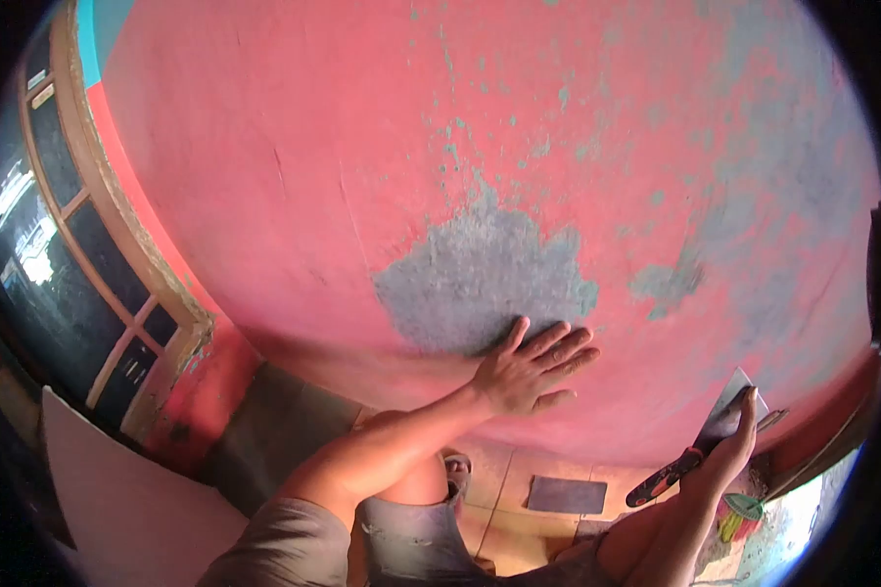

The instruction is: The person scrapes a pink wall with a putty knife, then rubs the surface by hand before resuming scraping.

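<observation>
My left hand (535, 378) is spread open against or just in front of the pink wall (313, 176), with its fingertips pointing up and right. Above it lies a bare grey patch (485, 274) with a ragged paint edge. At the lower right, my right hand (732, 450) grips a putty knife (722, 409). Its wide metal blade tilts upward near the wall, and its dark handle (664, 477) with reddish marks points down and left. Part of the blade is hidden by my fingers.
A wood-framed window (93, 264) stands on the left. Below is a tiled floor (499, 470) with a dark grey rectangular sheet (568, 495) on it. A green and yellow object (740, 515) sits at lower right. A pale panel (132, 499) fills the lower left.
</observation>
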`<state>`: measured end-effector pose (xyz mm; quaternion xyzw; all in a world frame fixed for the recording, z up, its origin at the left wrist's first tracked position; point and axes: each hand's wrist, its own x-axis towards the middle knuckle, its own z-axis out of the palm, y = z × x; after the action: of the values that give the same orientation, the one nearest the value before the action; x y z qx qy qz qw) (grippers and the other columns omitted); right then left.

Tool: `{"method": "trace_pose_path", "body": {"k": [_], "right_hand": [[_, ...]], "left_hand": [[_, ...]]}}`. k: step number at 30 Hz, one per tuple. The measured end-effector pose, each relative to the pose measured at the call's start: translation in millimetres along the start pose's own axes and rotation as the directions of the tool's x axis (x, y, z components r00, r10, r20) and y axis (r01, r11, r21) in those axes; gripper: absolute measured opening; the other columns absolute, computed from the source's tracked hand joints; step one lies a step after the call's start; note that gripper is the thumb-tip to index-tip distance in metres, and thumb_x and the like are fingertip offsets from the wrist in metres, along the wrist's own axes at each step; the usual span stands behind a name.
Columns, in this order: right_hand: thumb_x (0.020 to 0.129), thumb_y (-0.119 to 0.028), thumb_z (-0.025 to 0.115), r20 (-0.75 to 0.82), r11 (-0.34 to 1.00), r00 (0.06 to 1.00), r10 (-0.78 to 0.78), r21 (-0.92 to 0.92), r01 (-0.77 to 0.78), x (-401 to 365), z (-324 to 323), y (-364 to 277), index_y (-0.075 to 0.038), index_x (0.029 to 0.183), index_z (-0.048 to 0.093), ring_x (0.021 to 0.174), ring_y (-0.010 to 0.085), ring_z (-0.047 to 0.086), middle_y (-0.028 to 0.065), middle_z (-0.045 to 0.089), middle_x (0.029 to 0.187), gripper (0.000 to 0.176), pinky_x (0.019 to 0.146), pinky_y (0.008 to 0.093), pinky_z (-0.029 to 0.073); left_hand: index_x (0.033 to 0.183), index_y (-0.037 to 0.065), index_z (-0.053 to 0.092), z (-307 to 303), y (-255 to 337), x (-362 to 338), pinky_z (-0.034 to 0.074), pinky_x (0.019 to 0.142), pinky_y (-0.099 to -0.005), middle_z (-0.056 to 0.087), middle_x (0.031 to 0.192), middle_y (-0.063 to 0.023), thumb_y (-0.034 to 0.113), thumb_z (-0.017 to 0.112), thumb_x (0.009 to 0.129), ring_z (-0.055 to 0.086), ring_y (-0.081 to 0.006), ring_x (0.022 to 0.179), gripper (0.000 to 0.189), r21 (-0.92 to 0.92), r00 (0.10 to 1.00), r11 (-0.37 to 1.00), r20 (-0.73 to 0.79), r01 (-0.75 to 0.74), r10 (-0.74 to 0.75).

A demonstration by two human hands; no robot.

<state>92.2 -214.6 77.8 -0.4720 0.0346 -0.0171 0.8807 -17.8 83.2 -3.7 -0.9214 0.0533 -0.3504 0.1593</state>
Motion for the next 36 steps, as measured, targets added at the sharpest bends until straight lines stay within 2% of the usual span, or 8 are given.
{"method": "trace_pose_path", "body": {"k": [4, 10, 14, 17, 21, 27, 28, 36], "right_hand": [[0.095, -0.044, 0.069, -0.077, 1.000, 0.997, -0.026, -0.004, 0.026, 0, 2, 1, -0.007, 0.116, 0.065, 0.089, 0.0169, 0.065, 0.0032, 0.065, 0.104, 0.043, 0.080, 0.0308, 0.053], [0.096, -0.043, 0.067, -0.039, 1.000, 0.999, -0.007, 0.001, 0.007, 3, -4, -1, -0.006, 0.117, 0.065, 0.088, 0.0177, 0.065, 0.0046, 0.065, 0.104, 0.043, 0.080, 0.0314, 0.053], [0.096, -0.043, 0.067, -0.050, 1.000, 0.999, 0.010, 0.004, -0.010, 1, 0, -2, -0.006, 0.117, 0.064, 0.090, 0.0184, 0.066, 0.0056, 0.066, 0.105, 0.043, 0.081, 0.0331, 0.054], [0.094, -0.043, 0.070, -0.067, 1.000, 0.998, 0.013, 0.004, -0.013, 3, -5, 1, -0.005, 0.118, 0.064, 0.093, 0.0196, 0.065, 0.0065, 0.065, 0.108, 0.046, 0.083, 0.0342, 0.054], [0.089, -0.043, 0.076, -0.017, 0.999, 1.000, 0.005, 0.046, -0.004, 6, -7, 6, -0.005, 0.120, 0.062, 0.099, 0.0208, 0.062, 0.0076, 0.062, 0.113, 0.051, 0.087, 0.0354, 0.051], [0.088, -0.045, 0.075, -0.006, 0.999, 0.999, 0.040, -0.030, -0.041, -6, 6, 5, -0.005, 0.115, 0.062, 0.096, 0.0188, 0.059, 0.0060, 0.061, 0.107, 0.049, 0.086, 0.0340, 0.047], [0.088, -0.045, 0.075, -0.001, 0.998, 0.999, 0.042, -0.041, -0.042, -8, 7, 4, -0.005, 0.114, 0.062, 0.095, 0.0186, 0.058, 0.0057, 0.060, 0.105, 0.049, 0.085, 0.0337, 0.047], [0.094, -0.043, 0.070, -0.038, 0.993, 0.999, 0.004, -0.114, -0.009, -7, 5, 7, -0.005, 0.115, 0.064, 0.090, 0.0181, 0.065, 0.0050, 0.064, 0.103, 0.044, 0.080, 0.0324, 0.054]], "left_hand": [[0.154, 0.027, 0.045, -3, -18, 7, 0.008, 0.118, -0.0677, 0.025, 0.167, -0.0104, 0.056, 0.047, 0.099, 0.018, -0.0342, 0.155, 0.062, 0.163, 0.989, 0.986, -0.142, -0.015, 0.038], [0.153, 0.003, 0.040, -41, -62, 9, 0.003, 0.119, -0.0667, 0.016, 0.162, -0.0357, 0.052, 0.046, 0.099, 0.008, -0.0551, 0.151, 0.073, 0.005, 0.764, 0.858, -0.457, 0.514, -0.455], [0.155, -0.008, 0.026, -50, -78, 2, 0.000, 0.119, -0.0665, 0.011, 0.163, -0.0353, 0.049, 0.040, 0.102, 0.005, -0.0529, 0.152, 0.079, -0.050, 0.660, 0.774, -0.490, 0.631, -0.570], [0.155, -0.009, 0.023, -45, -69, 7, -0.001, 0.119, -0.0658, 0.008, 0.163, -0.0352, 0.049, 0.041, 0.102, 0.002, -0.0524, 0.152, 0.081, -0.085, 0.630, 0.773, -0.526, 0.629, -0.571], [0.158, -0.001, 0.026, -28, -50, -1, -0.006, 0.113, -0.0731, 0.007, 0.163, -0.0357, 0.054, 0.041, 0.101, 0.001, -0.0544, 0.152, 0.081, -0.006, 0.835, 0.913, -0.402, 0.407, -0.375], [0.157, 0.026, 0.039, -9, -4, 2, -0.003, 0.113, -0.0748, 0.017, 0.168, -0.0162, 0.064, 0.043, 0.098, 0.005, -0.0437, 0.155, 0.071, 0.005, 0.991, 0.995, -0.090, 0.096, -0.095], [0.158, 0.032, 0.036, -9, 4, 2, 0.000, 0.115, -0.0730, 0.018, 0.170, -0.0031, 0.064, 0.042, 0.098, 0.005, -0.0350, 0.157, 0.068, -0.071, 0.995, 0.992, -0.003, 0.103, -0.103], [0.158, 0.029, 0.037, -10, -4, 15, 0.005, 0.118, -0.0674, 0.022, 0.169, -0.0028, 0.058, 0.045, 0.100, 0.011, -0.0325, 0.156, 0.064, 0.168, 0.993, 0.985, -0.113, 0.047, -0.028]]}}
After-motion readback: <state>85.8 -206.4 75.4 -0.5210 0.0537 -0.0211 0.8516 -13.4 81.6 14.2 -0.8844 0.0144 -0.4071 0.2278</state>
